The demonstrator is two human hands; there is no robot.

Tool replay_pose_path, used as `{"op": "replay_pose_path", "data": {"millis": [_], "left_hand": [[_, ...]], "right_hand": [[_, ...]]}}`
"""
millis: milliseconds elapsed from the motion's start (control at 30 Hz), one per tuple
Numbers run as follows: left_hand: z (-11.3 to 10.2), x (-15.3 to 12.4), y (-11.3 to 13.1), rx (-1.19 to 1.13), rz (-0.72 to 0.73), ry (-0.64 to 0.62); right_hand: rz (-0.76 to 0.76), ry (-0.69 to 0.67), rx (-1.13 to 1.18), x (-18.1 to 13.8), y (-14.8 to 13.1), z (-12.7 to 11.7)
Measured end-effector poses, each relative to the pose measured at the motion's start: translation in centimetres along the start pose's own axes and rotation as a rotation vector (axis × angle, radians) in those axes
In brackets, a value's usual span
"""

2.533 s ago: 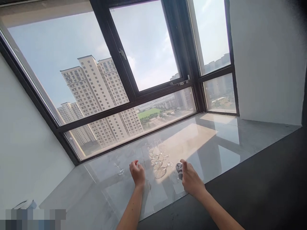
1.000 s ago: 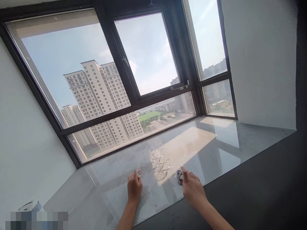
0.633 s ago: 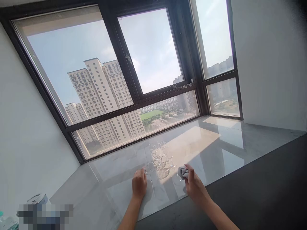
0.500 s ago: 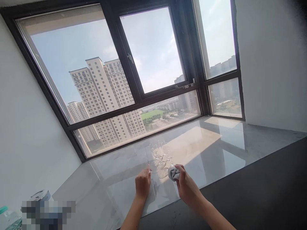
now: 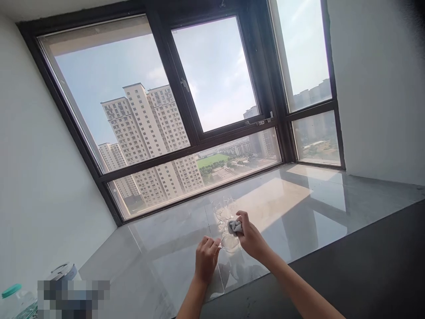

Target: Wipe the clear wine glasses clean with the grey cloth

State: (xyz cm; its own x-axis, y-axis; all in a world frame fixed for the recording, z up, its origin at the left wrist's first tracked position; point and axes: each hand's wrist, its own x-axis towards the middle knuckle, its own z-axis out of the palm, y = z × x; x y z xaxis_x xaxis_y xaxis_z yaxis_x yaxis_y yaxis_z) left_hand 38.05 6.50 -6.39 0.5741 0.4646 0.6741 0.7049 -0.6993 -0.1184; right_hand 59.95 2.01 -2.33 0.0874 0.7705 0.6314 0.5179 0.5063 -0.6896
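A clear glass cup (image 5: 230,244) is at the near side of a cluster of glassware on the sill. My left hand (image 5: 206,259) is closed at the cup's left side, fingertips pinching what looks like its handle. My right hand (image 5: 249,237) grips a crumpled grey cloth (image 5: 234,227), held just above the cup, by its far rim. Behind the cloth stand several more clear glasses (image 5: 223,209), partly hidden by it and hard to tell apart.
The glossy tiled window sill (image 5: 172,241) runs below a dark-framed window (image 5: 195,141). At lower left stand a bottle with a green cap (image 5: 11,290) and a white container (image 5: 63,271), partly blurred out. The sill's front edge drops to a dark surface (image 5: 358,261).
My right hand has moved the cloth left and slightly up, over the glassware. My left hand has shifted right, against the near cup. The camera view has tilted slightly.
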Motion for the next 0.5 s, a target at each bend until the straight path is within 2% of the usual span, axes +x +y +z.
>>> {"op": "replay_pose_path", "data": {"millis": [100,200,300,400,500], "left_hand": [[0.4,-0.1,-0.2,-0.023,-0.039,0.027],[0.6,-0.1,-0.5,-0.03,-0.068,0.041],[0.6,-0.2,-0.6,-0.026,-0.025,0.011],[0.4,-0.2,-0.4,-0.046,0.034,-0.031],[0.3,0.0,0.0,-0.119,0.031,-0.055]], "right_hand": [[0.024,0.03,0.013,-1.0,0.2,-0.5],[-0.007,-0.049,0.012,-2.0,0.0,-0.4],[0.014,-0.149,0.012,-2.2,-0.2,-0.5],[0.138,-0.209,0.138,-1.6,-0.3,-0.8],[0.297,-0.15,0.369,-1.3,-0.6,-1.0]]}}
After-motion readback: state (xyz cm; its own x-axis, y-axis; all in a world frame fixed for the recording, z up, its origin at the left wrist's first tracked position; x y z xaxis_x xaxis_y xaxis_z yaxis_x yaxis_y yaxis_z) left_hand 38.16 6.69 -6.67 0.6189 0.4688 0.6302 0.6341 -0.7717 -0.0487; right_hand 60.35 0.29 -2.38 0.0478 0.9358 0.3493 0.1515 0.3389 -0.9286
